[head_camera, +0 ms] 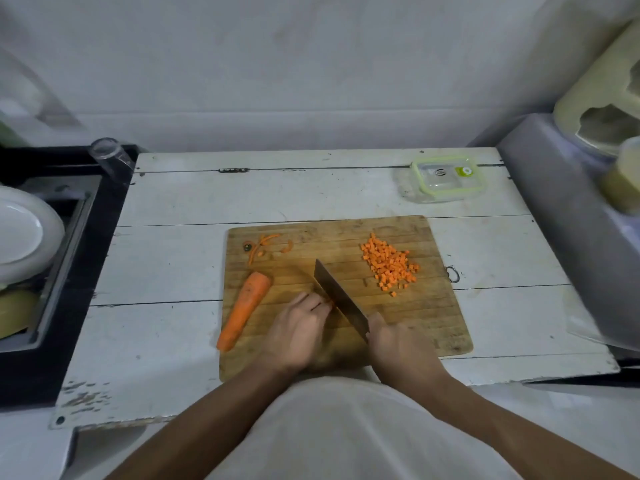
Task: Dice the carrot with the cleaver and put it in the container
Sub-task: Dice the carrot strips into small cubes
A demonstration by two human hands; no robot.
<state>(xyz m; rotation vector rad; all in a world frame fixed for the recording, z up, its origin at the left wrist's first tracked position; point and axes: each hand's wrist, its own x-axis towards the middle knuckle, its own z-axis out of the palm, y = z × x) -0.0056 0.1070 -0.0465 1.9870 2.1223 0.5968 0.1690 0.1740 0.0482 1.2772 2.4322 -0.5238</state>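
Two risks I see: the left hand pinches a small carrot piece touching the cleaver, gripped by the right hand mid-board, so fingers may be nicked, and the closed container near the worktop's far right corner blocks transfer.

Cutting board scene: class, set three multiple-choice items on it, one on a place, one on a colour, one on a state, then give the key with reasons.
1. Where does the pile of diced carrot lie on the cutting board?
A. far right part
B. near left corner
C. under the cleaver

2. What colour is the container's rim?
A. red
B. light green
C. black

3. What is the right hand doing?
A. resting flat on the table
B. holding the whole carrot
C. holding the cleaver

Key: 1 A, the cubes sit right of the blade. 2 B, a green edge frames the clear lid. 3 C, its grip wraps the handle end.
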